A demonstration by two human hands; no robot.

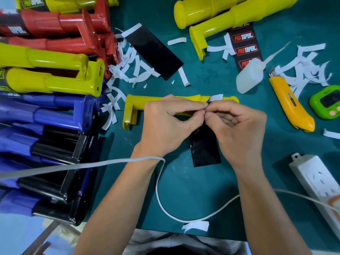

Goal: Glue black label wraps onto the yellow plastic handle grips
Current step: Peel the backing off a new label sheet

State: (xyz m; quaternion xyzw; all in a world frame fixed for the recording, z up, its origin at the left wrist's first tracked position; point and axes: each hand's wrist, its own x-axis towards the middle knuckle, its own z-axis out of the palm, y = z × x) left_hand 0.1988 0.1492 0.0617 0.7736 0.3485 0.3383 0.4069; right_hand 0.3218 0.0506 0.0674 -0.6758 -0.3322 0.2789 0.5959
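At the middle of the desk (195,190), my left hand (165,122) and right hand (237,129) both pinched the top edge of the black label (205,150), fingertips meeting just in front of the yellow grip (136,102). The label looked thin, limp and glossy, likely to curl or stick to itself, so I judged its edges the place to hold. My fingers hid its top end; whether the white strip (216,97) was peeling off, I could not tell.

Knife (290,103) lies between glue bottle (247,78) and timer (325,102)
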